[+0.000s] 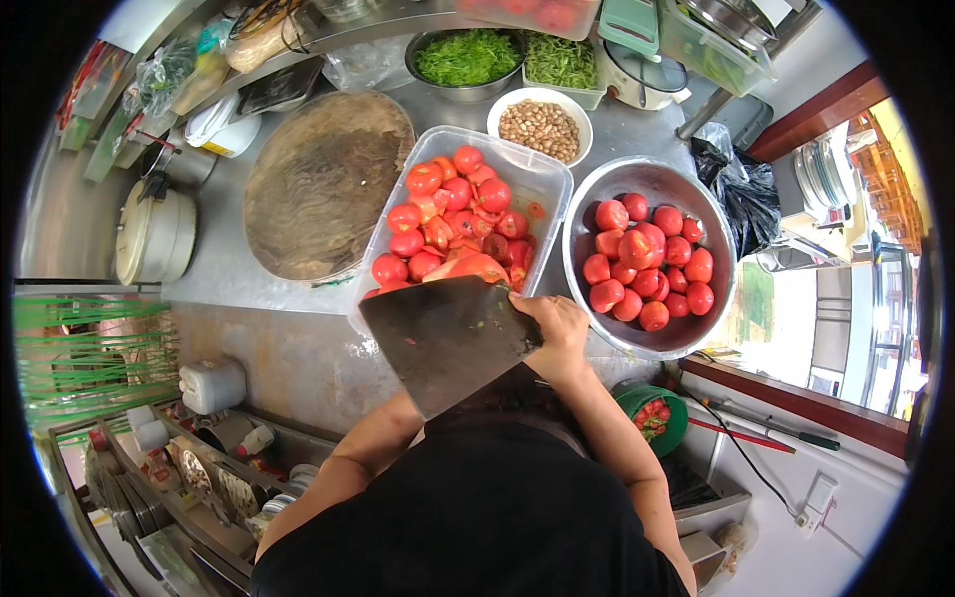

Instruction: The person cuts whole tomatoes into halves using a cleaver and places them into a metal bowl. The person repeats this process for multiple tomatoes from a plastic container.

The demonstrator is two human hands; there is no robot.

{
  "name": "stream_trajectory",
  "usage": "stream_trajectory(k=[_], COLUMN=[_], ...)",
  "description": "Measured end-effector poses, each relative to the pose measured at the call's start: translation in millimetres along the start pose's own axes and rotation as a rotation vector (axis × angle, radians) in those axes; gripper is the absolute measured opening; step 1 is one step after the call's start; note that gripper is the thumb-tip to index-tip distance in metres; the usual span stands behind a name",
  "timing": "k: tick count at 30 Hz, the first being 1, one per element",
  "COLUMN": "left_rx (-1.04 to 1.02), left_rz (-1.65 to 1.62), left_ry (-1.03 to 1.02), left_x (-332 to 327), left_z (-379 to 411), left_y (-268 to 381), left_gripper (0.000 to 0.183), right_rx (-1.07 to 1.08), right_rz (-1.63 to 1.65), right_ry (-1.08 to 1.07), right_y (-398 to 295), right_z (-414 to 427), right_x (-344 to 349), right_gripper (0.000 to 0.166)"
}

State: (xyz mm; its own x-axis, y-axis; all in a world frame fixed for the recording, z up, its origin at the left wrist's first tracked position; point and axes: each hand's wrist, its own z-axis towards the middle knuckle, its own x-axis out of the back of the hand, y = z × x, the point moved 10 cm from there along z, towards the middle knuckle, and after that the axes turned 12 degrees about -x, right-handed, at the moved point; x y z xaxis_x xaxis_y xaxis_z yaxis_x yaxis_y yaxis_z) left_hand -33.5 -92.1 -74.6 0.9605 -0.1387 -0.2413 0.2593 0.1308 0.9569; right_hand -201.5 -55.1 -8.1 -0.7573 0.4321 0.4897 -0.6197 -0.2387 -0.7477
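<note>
My right hand grips a wide dark cleaver at its handle end. The blade lies slanted over the near edge of a clear plastic tub. Peeled tomatoes, some whole and some cut, fill much of that tub. A large tomato piece shows along the blade's far edge. Of my left arm only the forearm shows; the blade hides the left hand. Just right of my right hand stands a steel bowl holding several tomatoes.
A round wooden chopping block lies left of the tub. Behind the tub are a white bowl of beans or nuts, a metal bowl of chopped greens and a rice cooker. A green bucket with tomato scraps stands low at right.
</note>
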Motion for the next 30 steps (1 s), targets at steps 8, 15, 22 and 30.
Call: stream_trajectory(k=[8,15,22,30], left_rx=[-0.306,-0.086,-0.154,-0.214], left_rz=[0.265,0.213,0.345,1.474], left_ry=[0.173,0.045,-0.768,-0.427], left_x=[20,-6,-144,-76], left_z=[2,26,24,179], left_y=[26,-2,-12,-99], left_gripper=[0.078,0.079,0.075,0.062], right_rx=[-0.209,-0.653,-0.622,-0.69], right_rz=[-0.276,-0.044,0.124,0.164], right_ry=[-0.082,0.034,0.538,0.61], right_y=[41,67,72,82], right_z=[-13,-32,-47,-60], right_x=[-18,48,157,158], right_gripper=[0.035,0.019,0.015,0.013])
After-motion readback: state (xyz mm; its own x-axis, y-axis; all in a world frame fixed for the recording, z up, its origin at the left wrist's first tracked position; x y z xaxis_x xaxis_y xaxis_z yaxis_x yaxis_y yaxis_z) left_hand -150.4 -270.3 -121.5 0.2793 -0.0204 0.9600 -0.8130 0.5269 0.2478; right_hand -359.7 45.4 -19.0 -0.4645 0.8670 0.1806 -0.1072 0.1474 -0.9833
